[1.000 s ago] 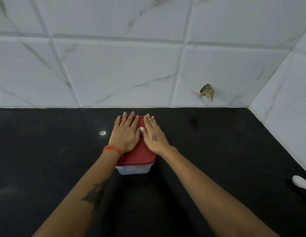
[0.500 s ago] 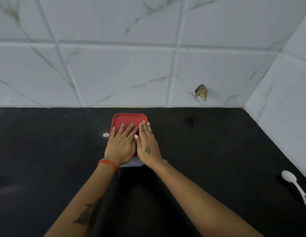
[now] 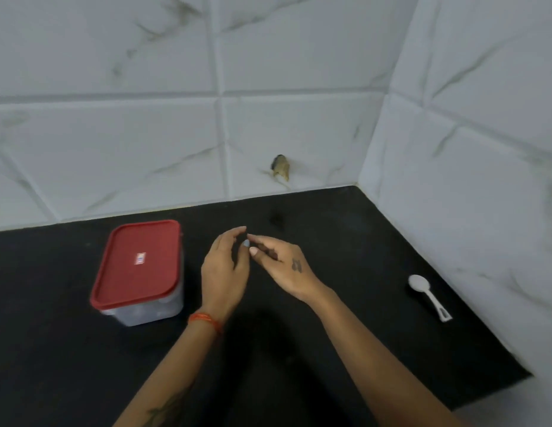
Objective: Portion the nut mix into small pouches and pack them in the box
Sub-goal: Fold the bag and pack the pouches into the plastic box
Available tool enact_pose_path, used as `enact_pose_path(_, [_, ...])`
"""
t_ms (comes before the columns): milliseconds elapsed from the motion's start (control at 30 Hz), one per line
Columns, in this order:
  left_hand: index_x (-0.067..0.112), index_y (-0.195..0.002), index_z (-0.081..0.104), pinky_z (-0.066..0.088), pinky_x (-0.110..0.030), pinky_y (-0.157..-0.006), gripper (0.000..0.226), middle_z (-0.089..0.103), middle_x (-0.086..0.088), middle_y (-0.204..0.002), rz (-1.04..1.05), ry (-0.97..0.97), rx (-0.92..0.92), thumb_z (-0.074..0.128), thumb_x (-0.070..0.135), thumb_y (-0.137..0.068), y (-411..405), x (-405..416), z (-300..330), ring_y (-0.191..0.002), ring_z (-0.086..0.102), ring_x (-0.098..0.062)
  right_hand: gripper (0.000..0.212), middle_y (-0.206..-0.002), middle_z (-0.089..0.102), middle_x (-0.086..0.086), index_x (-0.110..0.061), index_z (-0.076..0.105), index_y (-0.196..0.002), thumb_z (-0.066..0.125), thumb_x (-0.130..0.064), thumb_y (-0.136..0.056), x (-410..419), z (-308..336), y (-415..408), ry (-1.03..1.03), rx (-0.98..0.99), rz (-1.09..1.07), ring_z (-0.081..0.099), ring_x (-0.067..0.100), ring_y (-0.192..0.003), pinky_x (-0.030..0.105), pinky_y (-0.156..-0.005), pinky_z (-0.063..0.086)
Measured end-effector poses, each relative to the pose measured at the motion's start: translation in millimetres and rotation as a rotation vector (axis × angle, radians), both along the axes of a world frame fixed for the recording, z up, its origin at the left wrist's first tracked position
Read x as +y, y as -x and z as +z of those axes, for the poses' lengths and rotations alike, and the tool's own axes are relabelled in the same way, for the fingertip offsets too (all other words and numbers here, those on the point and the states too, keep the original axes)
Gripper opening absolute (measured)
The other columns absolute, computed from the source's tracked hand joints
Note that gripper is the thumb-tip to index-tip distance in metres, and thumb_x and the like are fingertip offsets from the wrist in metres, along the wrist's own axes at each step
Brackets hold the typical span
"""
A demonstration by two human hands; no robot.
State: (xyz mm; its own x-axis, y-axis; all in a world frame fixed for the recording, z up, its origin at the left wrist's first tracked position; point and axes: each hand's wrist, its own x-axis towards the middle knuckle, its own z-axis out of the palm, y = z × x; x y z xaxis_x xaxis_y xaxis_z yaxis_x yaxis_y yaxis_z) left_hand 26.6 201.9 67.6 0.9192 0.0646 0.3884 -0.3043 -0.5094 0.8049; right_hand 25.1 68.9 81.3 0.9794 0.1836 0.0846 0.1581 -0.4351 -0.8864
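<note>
Clear plastic box w/ red snap-on lid (image 3: 138, 269) sits shut toward the back-left of the black counter (image 3: 345, 303); risk as I read it: one lid corner not seated could pop when it's lifted. Left hand (image 3: 224, 269) & right hand (image 3: 282, 266) hover just right of it, fingers loosely curled, tips near-touching, holding nothing; white plastic spoon (image 3: 428, 295) lies by the right edge.

Red-lidded box (image 3: 138, 269) closed, left hand (image 3: 224, 269) and right hand (image 3: 285, 268) empty alongside, white spoon (image 3: 428, 295) right

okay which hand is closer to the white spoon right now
Right. The right hand hovers over the black counter with the white spoon lying off to its right. The left hand sits farther away, between the right hand and the red-lidded box.
</note>
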Motion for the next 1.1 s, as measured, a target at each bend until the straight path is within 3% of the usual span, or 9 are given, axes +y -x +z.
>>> enact_pose_path(133, [0.018,-0.121,0.059,0.052,-0.034,-0.089,0.027,0.057,0.006,-0.116,-0.095,0.157,0.040,0.056,0.015,-0.093,8.5,-86.0,-7.4,-0.102,0.059,-0.011,0.032,-0.125,0.063,-0.005,-0.021,0.061,-0.125,0.058,-0.027,-0.093,-83.1,-3.7,23.3,-0.041,-0.043,-0.239,0.056,0.000,-0.112,0.015,-0.097,0.043])
enact_pose_path(333, [0.017,-0.129,0.053,0.049,-0.034,-0.094,0.036,0.053,0.001,-0.127,-0.287,0.154,0.194,0.057,0.018,-0.093,25.3,-202.7,-32.6,-0.105,0.057,-0.010,0.027,-0.111,0.068,-0.004,-0.016,0.066,-0.117,0.060,-0.020,-0.091,-191.9,-34.0,54.4,-0.060,-0.075,-0.721,0.061,-0.002,-0.094,0.003,-0.083,0.042])
enact_pose_path(500, [0.011,-0.140,0.039,0.043,-0.023,-0.096,0.050,0.047,-0.005,-0.136,-0.427,0.030,0.431,0.056,0.018,-0.094,39.4,-273.6,-58.8,-0.110,0.057,-0.017,0.032,-0.118,0.067,0.006,-0.009,0.064,-0.120,0.060,-0.017,-0.090,-255.4,-72.6,73.3,0.153,-0.025,-0.985,0.062,0.020,-0.110,0.035,-0.099,0.046])
enact_pose_path(667, [0.008,-0.129,0.050,0.047,-0.030,-0.095,0.040,0.065,-0.007,-0.114,-0.488,-0.054,0.622,0.058,0.009,-0.090,47.6,-314.1,-74.9,-0.104,0.062,-0.020,0.033,-0.114,0.069,0.007,-0.009,0.064,-0.120,0.062,-0.011,-0.087,-282.7,-95.2,86.1,0.214,0.214,-0.975,0.063,0.022,-0.108,0.033,-0.096,0.047])
enact_pose_path(767, [0.007,-0.126,0.055,0.046,-0.023,-0.092,0.037,0.069,-0.007,-0.109,-0.467,-0.020,0.668,0.056,0.004,-0.089,47.1,-324.8,-77.2,-0.104,0.063,-0.018,0.026,-0.106,0.071,0.002,-0.014,0.069,-0.111,0.061,-0.012,-0.086,-285.3,-97.3,88.4,0.223,0.262,-0.948,0.065,0.017,-0.100,0.029,-0.088,0.050])
enact_pose_path(867, [0.006,-0.125,0.057,0.051,-0.029,-0.092,0.039,0.071,-0.007,-0.103,-0.448,0.043,0.665,0.057,-0.002,-0.086,45.0,-324.3,-77.7,-0.097,0.066,-0.018,0.021,-0.098,0.072,0.000,-0.017,0.072,-0.102,0.062,-0.012,-0.085,-284.6,-94.6,85.1,0.201,0.282,-0.930,0.066,0.016,-0.092,0.029,-0.082,0.052])
enact_pose_path(1000, [0.008,-0.123,0.057,0.049,-0.008,-0.070,0.038,0.066,0.000,-0.091,-0.422,0.114,0.624,0.060,-0.002,-0.086,41.3,-306.8,-74.1,-0.077,0.063,-0.006,0.019,-0.093,0.073,-0.001,-0.016,0.073,-0.099,0.066,-0.011,-0.083,-271.0,-86.0,77.6,0.110,0.267,-0.904,0.067,0.012,-0.086,0.025,-0.079,0.052])
enact_pose_path(1100, [0.012,-0.122,0.056,0.048,-0.007,-0.065,0.040,0.066,0.002,-0.088,-0.374,0.161,0.570,0.061,-0.001,-0.085,37.0,-282.1,-68.0,-0.075,0.063,-0.006,0.018,-0.092,0.073,-0.002,-0.017,0.073,-0.099,0.068,-0.013,-0.083,-249.6,-78.2,67.8,0.051,0.264,-0.865,0.067,0.009,-0.084,0.025,-0.080,0.054])
